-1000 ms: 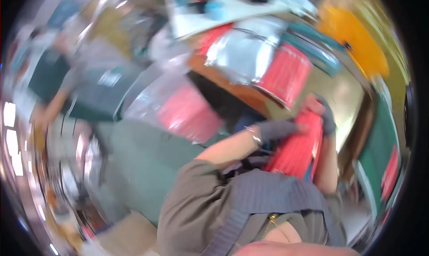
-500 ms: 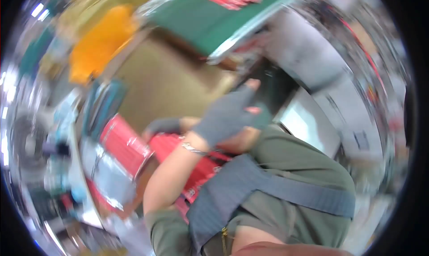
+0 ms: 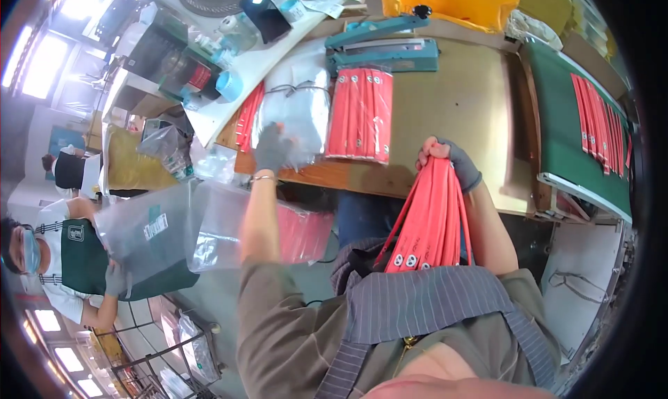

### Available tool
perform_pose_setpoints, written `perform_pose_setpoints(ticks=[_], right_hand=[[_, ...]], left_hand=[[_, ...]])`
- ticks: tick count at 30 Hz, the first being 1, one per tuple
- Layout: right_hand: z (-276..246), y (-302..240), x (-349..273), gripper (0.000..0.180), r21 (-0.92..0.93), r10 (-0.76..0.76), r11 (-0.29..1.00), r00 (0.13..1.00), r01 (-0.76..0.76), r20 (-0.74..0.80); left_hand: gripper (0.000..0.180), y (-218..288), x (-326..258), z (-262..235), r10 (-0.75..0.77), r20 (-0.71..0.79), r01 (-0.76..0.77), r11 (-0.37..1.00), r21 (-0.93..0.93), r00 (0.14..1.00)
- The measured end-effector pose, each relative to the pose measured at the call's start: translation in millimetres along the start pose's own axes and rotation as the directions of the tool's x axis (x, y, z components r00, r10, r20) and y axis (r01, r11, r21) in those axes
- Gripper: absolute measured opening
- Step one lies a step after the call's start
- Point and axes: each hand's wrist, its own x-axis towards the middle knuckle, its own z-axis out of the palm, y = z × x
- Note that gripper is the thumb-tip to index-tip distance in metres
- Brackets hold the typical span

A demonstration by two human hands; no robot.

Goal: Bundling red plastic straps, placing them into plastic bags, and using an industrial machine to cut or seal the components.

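My right hand (image 3: pixel 456 164), in a grey fingerless glove, grips the top of a fanned bundle of long red strips (image 3: pixel 430 221). The strips hang down in front of my apron, with small white round marks near their lower ends. Over at the left, my left hand (image 3: pixel 273 150), also gloved, is at the near end of a stack of clear plastic bags (image 3: pixel 296 114); motion smears its fingers. Beside that stack lies a clear bag packed with red strips (image 3: pixel 360 117). A teal bag sealer (image 3: pixel 386 54) stands just beyond it.
A conveyor with a green belt (image 3: pixel 557 114) carries more red strips at the right. To the left, a co-worker's gloved hand (image 3: pixel 115 277) holds a large clear bag (image 3: pixel 163 221). Bottles and tape rolls crowd a white shelf (image 3: pixel 257 61); a yellow-orange bag (image 3: pixel 449 2) lies beyond the table.
The view has swung round and sharpened. My hands, close together by the red strips before, are now apart: the left is at the clear bags, the right holds the bundle.
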Motion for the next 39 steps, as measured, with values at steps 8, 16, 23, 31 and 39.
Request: perform_pose_setpoints(ticks=[8, 16, 23, 31, 39], right_hand=[[18, -3, 12, 0.048, 0.018, 0.100, 0.995, 0.994, -0.099, -0.034], [46, 6, 36, 0.040, -0.072, 0.072, 0.995, 0.993, -0.065, 0.098], [-9, -1, -19, 0.034, 0.053, -0.010, 0.998, 0.989, 0.018, -0.148], [-1, 0, -12, 0.048, -0.036, -0.225, 0.974, 0.974, 0.225, -0.008], [41, 68, -116, 0.057, 0.180, -0.022, 0.981, 0.965, 0.071, -0.263]], left_hand=[[0.029, -50, 28, 7, -0.209, 0.286, 0.326, 0.824, -0.463, 0.935], [0.019, 228, -7, -32, -0.143, 0.071, 0.147, 0.633, -0.760, 0.987], [0.024, 229, 22, -34, -0.389, 0.431, 0.464, -0.012, -0.886, 0.814], [0.020, 310, 7, -73, 0.540, 0.050, -0.366, 0.633, -0.682, 0.840], [0.031, 279, -114, -49, 0.074, 0.249, 0.210, 0.347, -0.914, 0.966]])
